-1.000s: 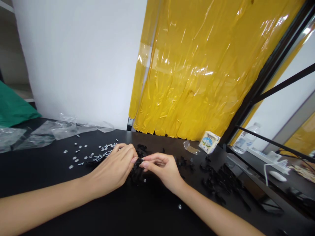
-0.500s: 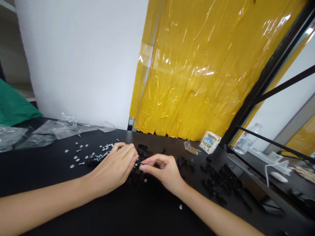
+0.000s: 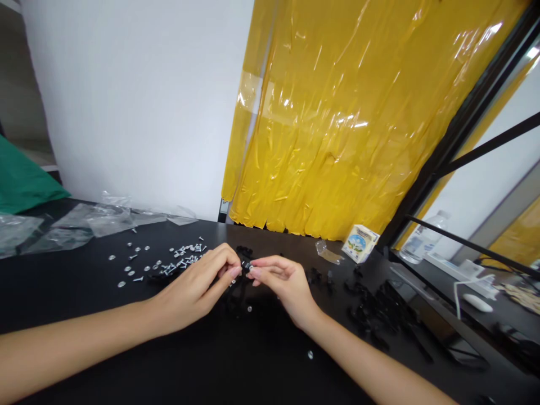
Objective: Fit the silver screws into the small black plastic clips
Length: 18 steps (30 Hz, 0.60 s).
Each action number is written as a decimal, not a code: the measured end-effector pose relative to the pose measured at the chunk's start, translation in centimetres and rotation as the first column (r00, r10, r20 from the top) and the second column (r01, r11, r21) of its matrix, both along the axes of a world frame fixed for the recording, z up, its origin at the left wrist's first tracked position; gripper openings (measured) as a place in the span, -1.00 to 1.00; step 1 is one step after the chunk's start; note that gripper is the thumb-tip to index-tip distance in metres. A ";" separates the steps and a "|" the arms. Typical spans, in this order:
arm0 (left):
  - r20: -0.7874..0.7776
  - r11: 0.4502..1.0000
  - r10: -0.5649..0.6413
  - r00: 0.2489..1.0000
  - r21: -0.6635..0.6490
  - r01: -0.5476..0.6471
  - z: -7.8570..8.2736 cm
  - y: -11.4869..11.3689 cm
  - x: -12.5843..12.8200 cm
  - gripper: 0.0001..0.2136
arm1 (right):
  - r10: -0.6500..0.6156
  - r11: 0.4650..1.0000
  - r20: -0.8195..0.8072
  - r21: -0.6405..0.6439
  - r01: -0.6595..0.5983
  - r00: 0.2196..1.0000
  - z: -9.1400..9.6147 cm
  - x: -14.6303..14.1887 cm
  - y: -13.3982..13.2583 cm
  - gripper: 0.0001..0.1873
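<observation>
My left hand (image 3: 196, 287) and my right hand (image 3: 283, 281) meet above the black table top (image 3: 126, 351), their fingertips pinching a small black plastic part (image 3: 245, 267) from both sides. The part is mostly hidden by my fingers, and its exact shape cannot be made out. Under my hands lies a heap of black plastic pieces (image 3: 234, 301). Silver screws and washers (image 3: 181, 260) are scattered just beyond my left hand. More black pieces (image 3: 379, 312) lie to the right of my right hand.
Clear plastic bags (image 3: 105, 220) lie along the far left of the table, below a green cloth (image 3: 19, 177). A small white carton (image 3: 360, 243) stands at the far edge before a yellow plastic sheet (image 3: 329, 124). A water bottle (image 3: 424, 239) stands beyond a dark frame (image 3: 447, 146).
My hands have moved closer together and slightly up, and their fingertips now meet on the small black part. The view has tilted slightly.
</observation>
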<state>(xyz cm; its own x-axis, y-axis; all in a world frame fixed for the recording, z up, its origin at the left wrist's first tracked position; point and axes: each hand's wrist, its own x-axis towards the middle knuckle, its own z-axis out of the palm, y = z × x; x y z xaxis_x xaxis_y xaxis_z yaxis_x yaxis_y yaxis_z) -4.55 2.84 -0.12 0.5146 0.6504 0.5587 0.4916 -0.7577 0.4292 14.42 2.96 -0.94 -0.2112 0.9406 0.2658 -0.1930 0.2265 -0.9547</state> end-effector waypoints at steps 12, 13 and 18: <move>0.071 0.991 0.064 0.995 0.115 -0.072 -1.0 0.9 -0.3 -0.87 | 0.086 0.989 -0.083 -0.112 -0.095 0.993 -0.2 0.4 0.3 -0.75; 0.072 0.991 0.063 0.995 0.113 -0.071 -1.0 0.8 -0.3 -0.88 | 0.095 0.988 -0.085 -0.113 -0.104 0.992 -0.2 0.4 0.3 -0.76; 0.054 0.993 0.041 0.998 0.108 -0.047 -0.8 0.5 -0.2 -0.88 | 0.124 0.984 -0.084 -0.118 -0.133 0.989 -0.3 0.4 0.3 -0.77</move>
